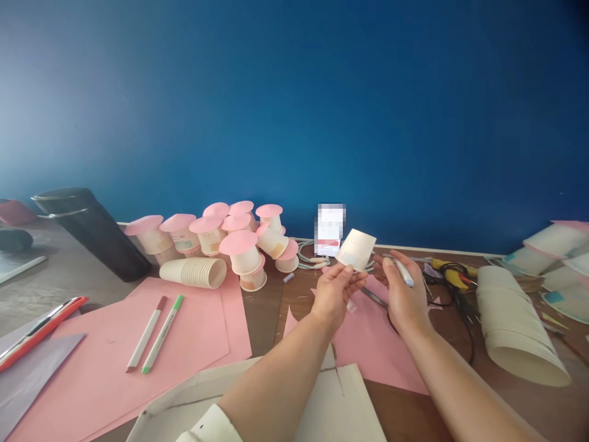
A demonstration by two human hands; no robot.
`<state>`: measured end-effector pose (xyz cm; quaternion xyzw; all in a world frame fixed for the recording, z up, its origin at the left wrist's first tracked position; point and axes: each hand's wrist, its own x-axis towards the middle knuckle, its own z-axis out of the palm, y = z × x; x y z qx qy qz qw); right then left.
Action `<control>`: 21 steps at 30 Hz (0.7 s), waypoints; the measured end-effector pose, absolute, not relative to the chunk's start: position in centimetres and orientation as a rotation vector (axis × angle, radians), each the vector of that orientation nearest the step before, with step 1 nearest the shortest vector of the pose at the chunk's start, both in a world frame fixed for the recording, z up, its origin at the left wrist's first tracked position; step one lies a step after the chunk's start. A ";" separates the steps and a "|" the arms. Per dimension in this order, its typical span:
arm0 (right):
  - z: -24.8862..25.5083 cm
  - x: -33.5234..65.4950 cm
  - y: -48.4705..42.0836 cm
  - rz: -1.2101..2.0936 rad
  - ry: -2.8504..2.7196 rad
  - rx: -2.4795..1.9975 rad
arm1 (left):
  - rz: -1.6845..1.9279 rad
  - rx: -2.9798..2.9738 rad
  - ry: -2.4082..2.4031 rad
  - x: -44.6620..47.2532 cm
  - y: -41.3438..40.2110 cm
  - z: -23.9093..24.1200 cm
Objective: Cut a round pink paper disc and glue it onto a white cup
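Note:
My left hand [334,296] is closed around the lower edge of a small white paper cup [358,247], which is tilted with its base upward. To its right, my right hand [405,301] grips a white marker [405,272] with a pale blue end, the fingers pointing toward the cup. Below the hands lies a pink paper sheet [368,356] with cut edges. A small purple marker cap [288,278] rests on the table left of my hands.
Cups topped with pink discs [238,244] stand at the back left beside a nested cup stack [193,272]. Two markers [162,334] lie on pink paper. A black tumbler [92,233], a red cutter [46,331], black cables [460,301] and a larger cup stack [515,325] surround the area.

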<state>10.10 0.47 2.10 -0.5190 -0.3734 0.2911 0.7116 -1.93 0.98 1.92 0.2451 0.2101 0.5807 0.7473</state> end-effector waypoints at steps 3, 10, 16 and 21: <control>2.5 10.4 0.0 0.527 -0.984 -1.276 | 1.342 0.514 0.521 -2.3 1.5 1.9; 3.9 10.2 -1.7 0.358 -1.735 -1.741 | 1.458 0.504 0.610 -2.7 2.1 1.4; 3.4 9.0 -2.1 0.316 -2.001 -1.895 | 1.470 0.528 0.646 -2.8 2.2 1.3; 3.1 8.7 -2.2 0.268 -2.026 -1.845 | 1.475 0.549 0.684 -2.7 2.4 0.8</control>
